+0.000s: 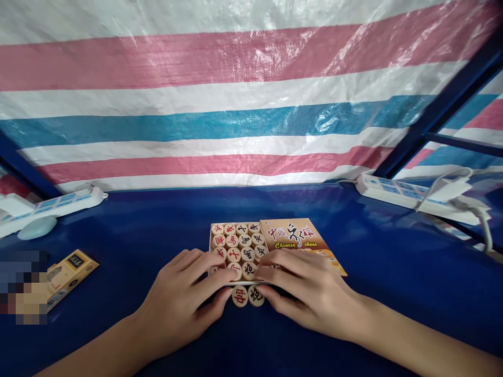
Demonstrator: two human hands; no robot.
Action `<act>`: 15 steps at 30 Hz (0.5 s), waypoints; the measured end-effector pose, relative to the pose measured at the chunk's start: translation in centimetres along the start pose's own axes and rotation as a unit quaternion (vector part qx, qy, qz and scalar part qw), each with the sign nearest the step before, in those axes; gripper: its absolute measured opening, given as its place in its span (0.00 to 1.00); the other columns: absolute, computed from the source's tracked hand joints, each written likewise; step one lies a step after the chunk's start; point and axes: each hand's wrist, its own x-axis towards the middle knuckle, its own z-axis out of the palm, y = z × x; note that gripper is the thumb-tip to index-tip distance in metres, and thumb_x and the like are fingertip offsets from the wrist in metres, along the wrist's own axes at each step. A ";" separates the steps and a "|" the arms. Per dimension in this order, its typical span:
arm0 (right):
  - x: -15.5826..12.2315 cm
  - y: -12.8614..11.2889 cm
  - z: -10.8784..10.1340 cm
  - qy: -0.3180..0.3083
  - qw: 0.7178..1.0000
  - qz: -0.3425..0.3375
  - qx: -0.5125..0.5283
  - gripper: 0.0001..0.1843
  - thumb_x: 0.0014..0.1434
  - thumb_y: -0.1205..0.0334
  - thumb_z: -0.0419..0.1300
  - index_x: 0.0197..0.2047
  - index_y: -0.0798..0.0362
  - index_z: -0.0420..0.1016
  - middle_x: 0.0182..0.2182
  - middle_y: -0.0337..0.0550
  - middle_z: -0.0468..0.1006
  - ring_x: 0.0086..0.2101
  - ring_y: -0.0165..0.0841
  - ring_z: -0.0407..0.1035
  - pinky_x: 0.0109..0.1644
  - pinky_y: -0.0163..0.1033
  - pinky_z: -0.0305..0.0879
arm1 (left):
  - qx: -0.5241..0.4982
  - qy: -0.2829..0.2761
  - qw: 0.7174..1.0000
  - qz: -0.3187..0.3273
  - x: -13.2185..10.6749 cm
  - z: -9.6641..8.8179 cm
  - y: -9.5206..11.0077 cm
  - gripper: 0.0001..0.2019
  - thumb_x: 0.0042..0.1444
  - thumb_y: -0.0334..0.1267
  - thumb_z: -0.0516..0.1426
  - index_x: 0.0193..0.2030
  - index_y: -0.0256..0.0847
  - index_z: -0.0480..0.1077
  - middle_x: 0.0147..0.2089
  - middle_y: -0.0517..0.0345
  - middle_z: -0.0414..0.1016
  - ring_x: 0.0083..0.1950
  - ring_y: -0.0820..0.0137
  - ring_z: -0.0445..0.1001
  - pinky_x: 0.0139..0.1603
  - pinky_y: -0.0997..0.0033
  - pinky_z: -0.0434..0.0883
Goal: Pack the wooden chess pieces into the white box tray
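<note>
A small tray (pixel 211 236) of round wooden Chinese chess pieces (pixel 240 246) lies on the blue table, with its printed box lid (pixel 293 236) beside it on the right. Two loose pieces (pixel 247 296) rest on the table just in front of the tray. My left hand (pixel 184 298) lies over the tray's near left corner, fingers stretched out flat toward the pieces. My right hand (pixel 310 290) covers the tray's near right edge and part of the lid, fingers stretched toward the left. The fingertips of both hands nearly meet above the two loose pieces.
A white power strip (pixel 58 203) and a pale round object (pixel 37 227) sit at the back left. A second power strip (pixel 408 192) with plugged cables lies at the back right. A small yellow box (pixel 68 272) is at the left. Striped tarpaulin (pixel 236 104) hangs behind.
</note>
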 end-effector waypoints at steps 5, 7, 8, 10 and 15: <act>0.2 -0.4 0.6 0.016 0.999 0.034 -0.013 0.06 0.66 0.62 0.58 0.43 0.50 0.77 0.36 0.41 0.79 0.37 0.32 0.74 0.44 0.39 0.70 | 0.005 -0.054 0.998 -0.016 0.1 0.0 0.1 0.14 0.63 0.33 0.56 0.54 0.48 0.71 0.47 0.59 0.76 0.46 0.65 0.73 0.44 0.61 0.68; 0.3 -0.5 0.7 0.019 0.998 0.053 -0.002 0.06 0.65 0.61 0.59 0.43 0.50 0.77 0.35 0.41 0.79 0.36 0.32 0.74 0.44 0.40 0.70 | -0.014 -0.049 0.998 -0.038 0.2 0.2 0.2 0.12 0.64 0.33 0.55 0.52 0.48 0.72 0.48 0.60 0.76 0.46 0.67 0.72 0.44 0.63 0.68; 0.4 -0.6 0.8 0.021 0.998 0.061 0.002 0.06 0.65 0.60 0.60 0.43 0.50 0.77 0.34 0.41 0.79 0.37 0.33 0.74 0.44 0.40 0.70 | -0.026 -0.043 0.998 -0.047 0.2 0.3 0.2 0.11 0.64 0.32 0.55 0.51 0.48 0.72 0.48 0.60 0.76 0.45 0.68 0.72 0.45 0.64 0.68; 0.6 -0.6 0.9 0.027 0.997 0.077 0.010 0.06 0.64 0.59 0.61 0.44 0.50 0.77 0.35 0.41 0.79 0.37 0.34 0.74 0.44 0.41 0.70 | -0.051 -0.030 0.996 -0.065 0.4 0.5 0.3 0.10 0.63 0.32 0.56 0.49 0.48 0.73 0.48 0.61 0.76 0.44 0.69 0.72 0.45 0.65 0.69; 0.8 -0.7 1.2 0.044 0.992 0.107 0.043 0.06 0.64 0.59 0.62 0.43 0.50 0.77 0.36 0.43 0.79 0.36 0.34 0.73 0.42 0.41 0.69 | -0.100 -0.029 0.989 -0.108 0.7 1.0 0.3 0.07 0.61 0.33 0.59 0.46 0.47 0.72 0.46 0.60 0.75 0.44 0.68 0.70 0.44 0.66 0.69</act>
